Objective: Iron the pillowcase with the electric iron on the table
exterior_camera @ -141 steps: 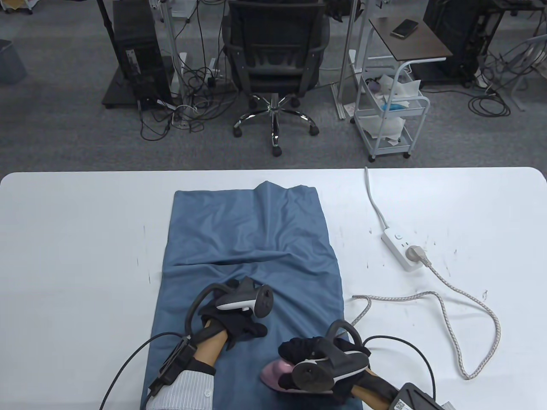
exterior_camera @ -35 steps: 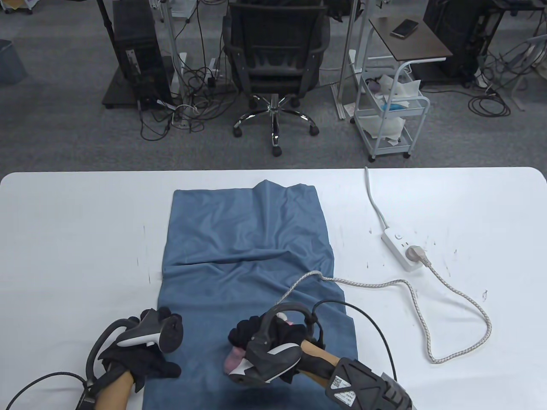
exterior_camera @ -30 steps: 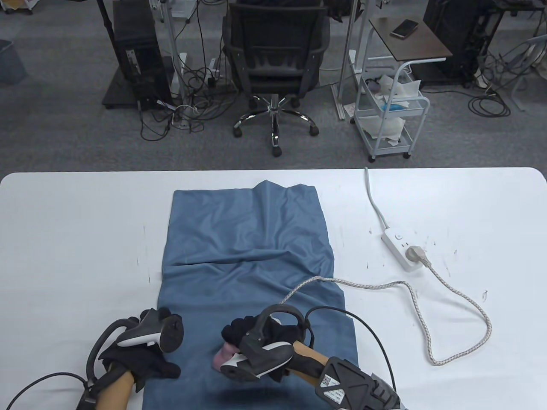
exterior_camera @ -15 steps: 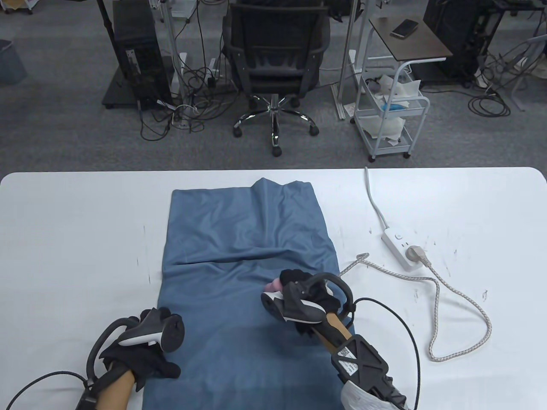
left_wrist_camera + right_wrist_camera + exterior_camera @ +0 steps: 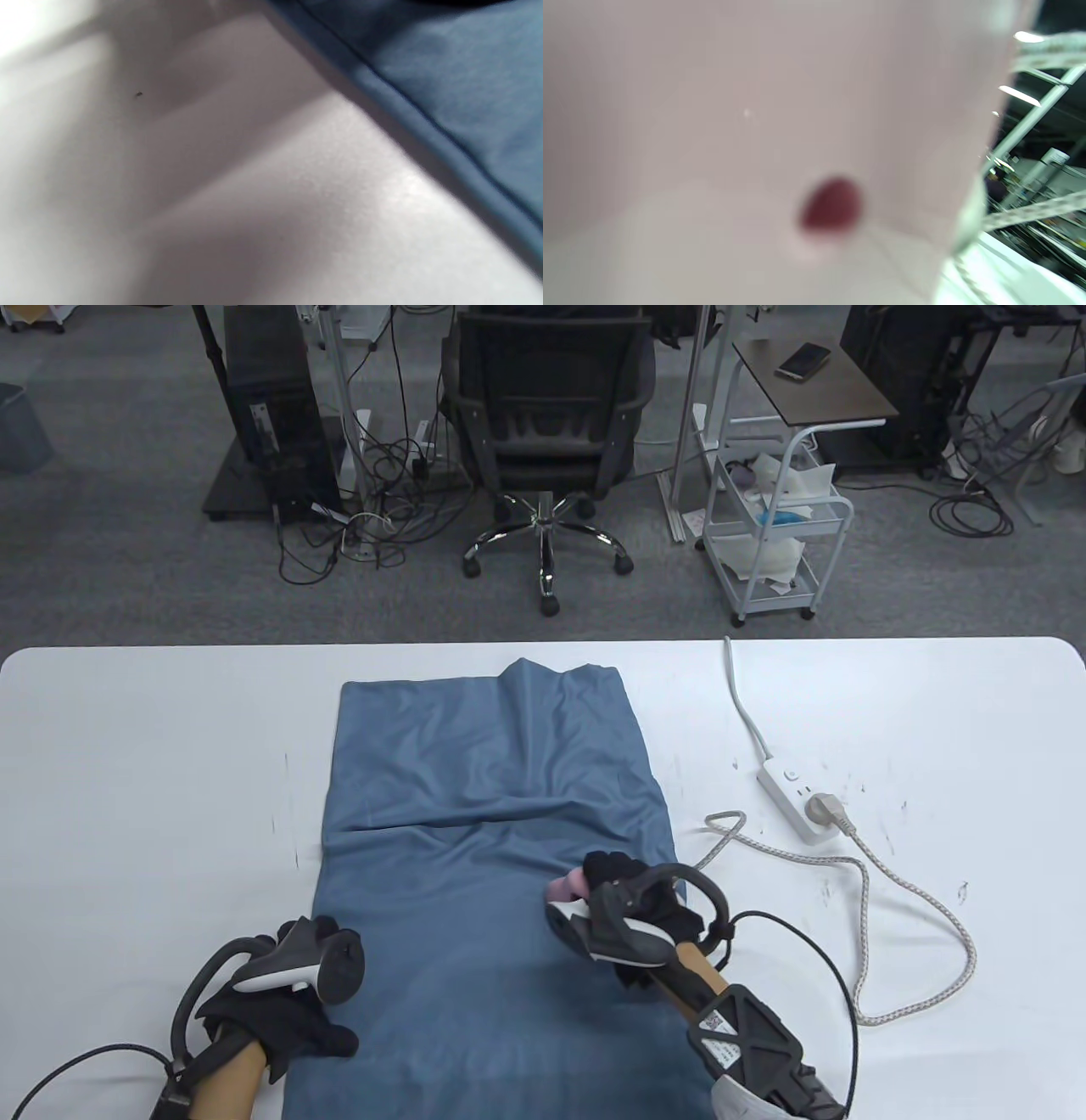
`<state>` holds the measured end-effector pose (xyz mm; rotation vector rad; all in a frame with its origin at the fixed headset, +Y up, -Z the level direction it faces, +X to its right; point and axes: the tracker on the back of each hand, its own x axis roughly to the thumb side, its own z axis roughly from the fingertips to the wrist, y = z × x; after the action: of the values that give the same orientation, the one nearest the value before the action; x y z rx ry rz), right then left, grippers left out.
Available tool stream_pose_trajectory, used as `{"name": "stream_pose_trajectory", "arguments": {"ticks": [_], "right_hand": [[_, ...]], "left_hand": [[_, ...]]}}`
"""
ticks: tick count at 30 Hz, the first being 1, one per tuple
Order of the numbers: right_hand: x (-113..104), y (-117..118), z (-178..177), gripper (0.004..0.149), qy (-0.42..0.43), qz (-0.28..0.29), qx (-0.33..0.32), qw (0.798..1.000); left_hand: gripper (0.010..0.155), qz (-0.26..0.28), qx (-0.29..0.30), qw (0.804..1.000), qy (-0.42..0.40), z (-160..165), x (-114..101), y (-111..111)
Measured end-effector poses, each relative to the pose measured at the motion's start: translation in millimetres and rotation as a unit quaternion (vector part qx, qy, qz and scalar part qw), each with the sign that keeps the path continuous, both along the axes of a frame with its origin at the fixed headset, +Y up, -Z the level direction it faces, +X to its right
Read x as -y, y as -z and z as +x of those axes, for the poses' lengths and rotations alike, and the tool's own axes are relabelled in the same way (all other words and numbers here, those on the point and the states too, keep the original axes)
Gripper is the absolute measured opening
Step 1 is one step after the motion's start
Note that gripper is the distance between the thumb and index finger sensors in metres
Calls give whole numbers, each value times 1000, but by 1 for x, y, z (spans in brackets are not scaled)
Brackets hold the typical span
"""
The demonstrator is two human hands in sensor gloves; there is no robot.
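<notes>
A blue pillowcase (image 5: 492,848) lies lengthwise on the white table (image 5: 144,780), creased across its middle. The right hand (image 5: 632,899) grips a pink iron (image 5: 563,887) on the cloth's right side. The left hand (image 5: 280,1001) rests on the near left edge; its finger position cannot be told. The iron's cord (image 5: 857,882) runs right to a power strip (image 5: 793,797).

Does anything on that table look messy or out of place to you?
The blue pillowcase is still rumpled: a ridge crosses its middle and its far edge is humped up. The iron's braided cord loops loosely over the table beside the right hand, close to the cloth's edge. Nothing looks spilled or broken.
</notes>
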<state>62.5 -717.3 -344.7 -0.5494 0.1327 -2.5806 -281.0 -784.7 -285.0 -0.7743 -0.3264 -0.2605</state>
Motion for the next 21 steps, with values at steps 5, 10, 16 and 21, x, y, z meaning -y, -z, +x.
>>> {"name": "stream_pose_trajectory", "arguments": {"ticks": [5, 10, 16, 21], "right_hand": [[-58, 3, 2, 58, -146, 49, -9, 988], [-87, -17, -42, 58, -101, 115, -124, 980], [-33, -71, -115, 61, -32, 41, -292, 955], [8, -98, -148, 62, 29, -37, -359, 932]], "left_hand": [[114, 4, 5, 1000, -2, -1, -2, 0], [114, 24, -12, 999, -42, -9, -6, 0], [113, 3, -11, 1000, 0, -11, 1, 1], [113, 7, -18, 1000, -10, -11, 2, 1]]}}
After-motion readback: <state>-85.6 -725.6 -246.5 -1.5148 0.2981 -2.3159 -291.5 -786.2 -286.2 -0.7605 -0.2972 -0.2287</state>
